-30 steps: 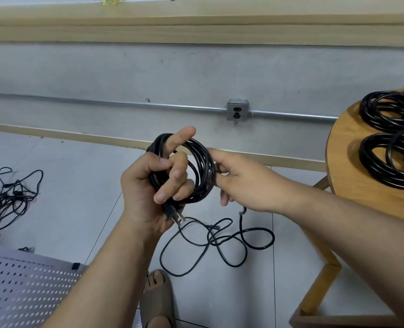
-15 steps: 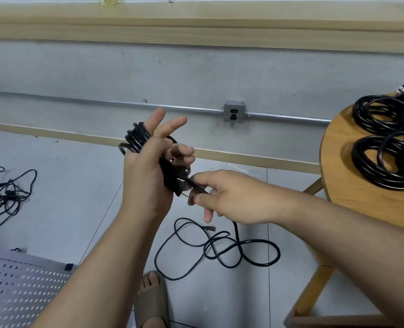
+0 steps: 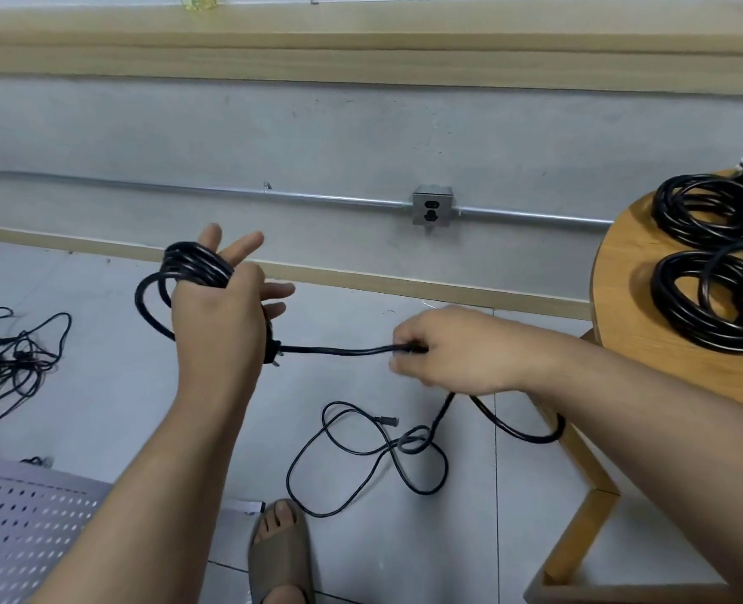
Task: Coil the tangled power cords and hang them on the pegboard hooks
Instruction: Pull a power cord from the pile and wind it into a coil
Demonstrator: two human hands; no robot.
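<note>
The left grip (image 3: 219, 316) stands upright, its back toward the camera, fingers straight and splayed, clenching nothing. A glossy black cord (image 3: 195, 263) is wound in round loops over its palm. The right grip (image 3: 452, 350), knuckles up, pinches the same cord's taut, smooth stretch, well right of the left grip. Slack curls on the tiled floor (image 3: 143, 407) below the right grip. A perforated metal pegboard (image 3: 21, 525) lies below the left.

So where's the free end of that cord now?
Head view, centre bottom: the free end lies on the floor below the right hand, ahead of the sandalled foot.
</note>
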